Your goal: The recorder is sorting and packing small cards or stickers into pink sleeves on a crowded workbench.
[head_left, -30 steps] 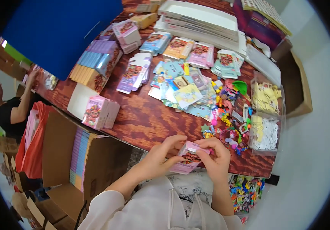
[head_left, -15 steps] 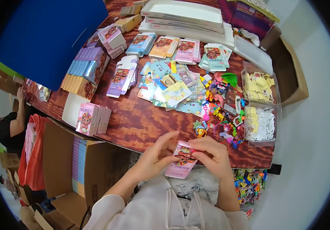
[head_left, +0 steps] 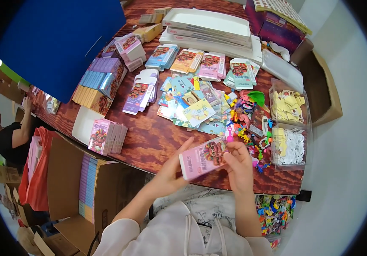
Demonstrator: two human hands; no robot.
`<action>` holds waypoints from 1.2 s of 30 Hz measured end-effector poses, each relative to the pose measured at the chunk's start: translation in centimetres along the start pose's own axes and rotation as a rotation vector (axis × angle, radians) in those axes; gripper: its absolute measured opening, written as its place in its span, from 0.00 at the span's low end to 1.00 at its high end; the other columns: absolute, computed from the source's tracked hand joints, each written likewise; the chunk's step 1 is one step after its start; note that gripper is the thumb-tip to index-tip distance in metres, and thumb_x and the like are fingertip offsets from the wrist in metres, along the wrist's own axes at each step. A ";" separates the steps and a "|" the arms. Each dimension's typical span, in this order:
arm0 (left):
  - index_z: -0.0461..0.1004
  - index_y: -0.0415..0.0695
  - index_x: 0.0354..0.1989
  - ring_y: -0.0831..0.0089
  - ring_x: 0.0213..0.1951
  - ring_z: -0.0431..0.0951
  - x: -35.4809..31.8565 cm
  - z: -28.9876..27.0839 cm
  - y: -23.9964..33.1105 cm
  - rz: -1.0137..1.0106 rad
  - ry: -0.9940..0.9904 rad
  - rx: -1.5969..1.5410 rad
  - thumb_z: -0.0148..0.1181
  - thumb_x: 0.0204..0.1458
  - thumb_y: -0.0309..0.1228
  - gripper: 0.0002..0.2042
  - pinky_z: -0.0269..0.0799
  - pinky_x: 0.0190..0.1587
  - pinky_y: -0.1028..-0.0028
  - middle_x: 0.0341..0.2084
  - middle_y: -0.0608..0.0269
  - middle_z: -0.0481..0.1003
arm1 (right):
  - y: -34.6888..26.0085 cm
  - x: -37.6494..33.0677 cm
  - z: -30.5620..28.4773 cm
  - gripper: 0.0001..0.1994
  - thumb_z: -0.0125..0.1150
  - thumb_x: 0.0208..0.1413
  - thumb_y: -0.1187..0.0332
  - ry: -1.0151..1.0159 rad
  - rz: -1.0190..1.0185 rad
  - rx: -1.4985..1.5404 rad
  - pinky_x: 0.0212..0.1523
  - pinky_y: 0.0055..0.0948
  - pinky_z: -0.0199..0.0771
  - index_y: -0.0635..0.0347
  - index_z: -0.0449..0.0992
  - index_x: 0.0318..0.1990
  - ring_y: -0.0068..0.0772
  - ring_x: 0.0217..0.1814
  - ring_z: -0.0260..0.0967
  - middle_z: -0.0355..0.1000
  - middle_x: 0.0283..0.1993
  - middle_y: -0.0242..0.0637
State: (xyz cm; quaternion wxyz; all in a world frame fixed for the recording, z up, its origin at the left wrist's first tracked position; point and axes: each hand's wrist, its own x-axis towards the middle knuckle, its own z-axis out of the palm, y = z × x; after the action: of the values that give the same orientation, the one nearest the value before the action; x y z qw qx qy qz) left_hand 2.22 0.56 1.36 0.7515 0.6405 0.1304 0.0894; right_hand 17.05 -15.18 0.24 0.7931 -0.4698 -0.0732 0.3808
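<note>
A pink printed cardboard box [head_left: 198,163], small and flat, is tilted between my two hands above the table's front edge. My left hand [head_left: 169,173] holds its left end, with the fingers partly hidden behind it. At the other end my right hand [head_left: 239,164] pinches the box, thumb in front. Beyond them lies a loose heap of printed cards [head_left: 192,102]. Small colourful plastic toys [head_left: 247,121] are scattered to the right of the cards.
Flat purple [head_left: 138,91], orange [head_left: 187,59] and green [head_left: 242,72] cartons lie in stacks. Pink boxes stand in a white tray [head_left: 81,123] at left. Clear bins hold yellow [head_left: 288,104] and white slips [head_left: 292,145]. An open carton [head_left: 70,183] stands left; a person [head_left: 10,132] sits beyond.
The pink box has turned from nearly upright to lying sideways and moved slightly away from my body. My left hand has shifted to its end; my right hand still grips it.
</note>
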 end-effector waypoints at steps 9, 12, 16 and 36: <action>0.56 0.42 0.66 0.66 0.63 0.67 0.0 -1.8 0.1 0.189 0.171 -0.119 0.80 0.39 0.27 0.45 0.63 0.64 0.64 0.62 0.55 0.66 | 2.0 2.9 1.9 0.04 0.59 0.61 0.74 -0.307 0.071 -0.650 0.38 0.25 0.74 0.63 0.78 0.41 0.24 0.39 0.74 0.75 0.36 0.32; 0.57 0.44 0.65 0.72 0.55 0.72 -0.1 -3.7 -0.7 0.173 0.269 -0.006 0.82 0.36 0.28 0.47 0.71 0.58 0.68 0.56 0.62 0.69 | -0.4 8.1 2.7 0.16 0.57 0.49 0.82 -0.268 -0.615 -1.305 0.54 0.39 0.71 0.61 0.78 0.46 0.45 0.53 0.71 0.76 0.49 0.42; 0.60 0.45 0.63 0.77 0.50 0.72 -0.2 -2.1 -0.3 0.042 0.247 0.150 0.85 0.28 0.26 0.49 0.73 0.50 0.73 0.55 0.65 0.68 | 0.2 11.7 2.4 0.24 0.54 0.45 0.84 -0.233 -0.856 -1.639 0.61 0.43 0.64 0.59 0.76 0.53 0.52 0.64 0.64 0.71 0.60 0.43; 0.69 0.41 0.54 0.51 0.51 0.73 -0.2 -2.5 -0.1 0.119 0.377 0.922 0.80 0.33 0.34 0.36 0.70 0.52 0.60 0.48 0.51 0.73 | -5.5 4.4 1.4 0.06 0.60 0.61 0.72 -0.039 0.026 -0.768 0.25 0.19 0.61 0.65 0.77 0.42 0.13 0.24 0.62 0.72 0.28 0.25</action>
State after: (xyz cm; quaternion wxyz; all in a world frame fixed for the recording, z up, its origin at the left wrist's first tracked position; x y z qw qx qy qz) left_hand 1.27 2.79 0.96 0.3471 0.8851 0.2532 0.1792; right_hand 22.37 -12.68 4.33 0.5530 -0.7261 -0.2195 0.3447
